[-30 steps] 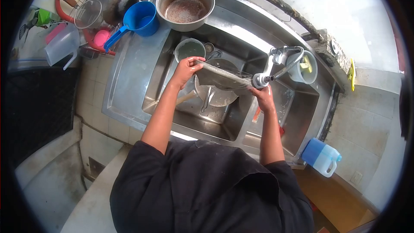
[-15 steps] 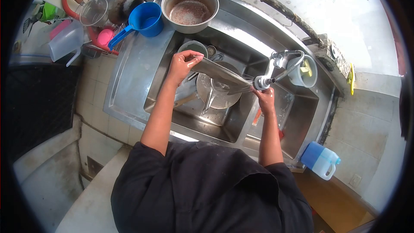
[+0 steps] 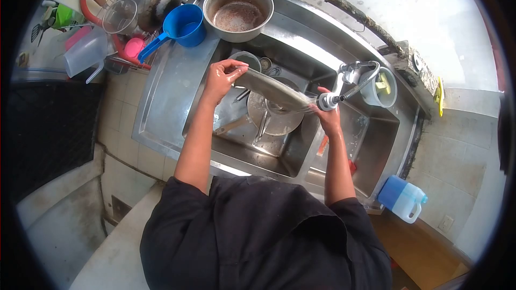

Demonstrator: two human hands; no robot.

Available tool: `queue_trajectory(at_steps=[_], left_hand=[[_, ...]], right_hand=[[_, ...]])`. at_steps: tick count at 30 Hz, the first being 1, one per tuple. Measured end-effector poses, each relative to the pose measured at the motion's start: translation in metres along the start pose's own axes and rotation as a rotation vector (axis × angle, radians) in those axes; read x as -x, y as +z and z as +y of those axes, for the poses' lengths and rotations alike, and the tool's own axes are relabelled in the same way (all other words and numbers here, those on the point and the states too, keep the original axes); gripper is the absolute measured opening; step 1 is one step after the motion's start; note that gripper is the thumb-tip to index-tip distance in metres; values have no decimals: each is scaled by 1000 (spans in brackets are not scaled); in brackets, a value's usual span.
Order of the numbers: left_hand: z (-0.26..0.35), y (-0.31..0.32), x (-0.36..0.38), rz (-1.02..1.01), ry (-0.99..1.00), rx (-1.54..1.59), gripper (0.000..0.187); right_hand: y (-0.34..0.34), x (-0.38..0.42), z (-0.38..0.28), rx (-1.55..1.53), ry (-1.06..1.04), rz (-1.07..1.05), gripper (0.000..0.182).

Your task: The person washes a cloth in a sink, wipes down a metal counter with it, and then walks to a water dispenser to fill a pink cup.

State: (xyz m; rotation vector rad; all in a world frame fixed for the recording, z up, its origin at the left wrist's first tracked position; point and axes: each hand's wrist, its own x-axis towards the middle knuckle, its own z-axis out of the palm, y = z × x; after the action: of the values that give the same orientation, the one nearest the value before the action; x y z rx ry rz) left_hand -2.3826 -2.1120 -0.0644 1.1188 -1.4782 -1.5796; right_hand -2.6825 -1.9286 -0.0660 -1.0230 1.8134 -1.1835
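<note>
Between my hands is a flat grey metal lid or tray [image 3: 271, 87], tilted over the left sink basin. My left hand [image 3: 221, 79] pinches its left end between thumb and fingers. At its right end, my right hand [image 3: 327, 118] grips the edge, partly hidden behind the white faucet head [image 3: 325, 102]. Water from that head runs onto the piece near my right fingers. Below it in the basin lie a round metal pan lid [image 3: 285, 121], a wooden-handled utensil [image 3: 232, 125], a whisk [image 3: 274, 70] and a bowl-like container [image 3: 248, 60].
A large pot [image 3: 238, 13] and a blue dipper [image 3: 188, 26] stand on the back left counter. A bucket with yellowish pieces [image 3: 379, 87] is behind the right basin [image 3: 379, 145]. A jug of blue liquid [image 3: 402, 200] sits at the right; clear pitchers [image 3: 88, 51] crowd the left.
The flat metal piece has turned so more of its broad face shows. My left hand has shifted slightly left, and a finger of my right hand now sticks up behind the faucet head.
</note>
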Motion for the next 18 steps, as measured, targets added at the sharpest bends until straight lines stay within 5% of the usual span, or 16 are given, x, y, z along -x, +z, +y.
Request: queue_trajectory(at_steps=[10, 13, 18], left_hand=[[-5, 10, -1, 175, 129, -67, 6], [-11, 48, 10, 324, 167, 68, 5], [-54, 162, 63, 56, 70, 339, 5]], right_hand=[[-12, -1, 28, 20, 192, -135, 40], [17, 11, 14, -478, 292, 87, 39], [66, 21, 18, -724, 441, 46, 32]])
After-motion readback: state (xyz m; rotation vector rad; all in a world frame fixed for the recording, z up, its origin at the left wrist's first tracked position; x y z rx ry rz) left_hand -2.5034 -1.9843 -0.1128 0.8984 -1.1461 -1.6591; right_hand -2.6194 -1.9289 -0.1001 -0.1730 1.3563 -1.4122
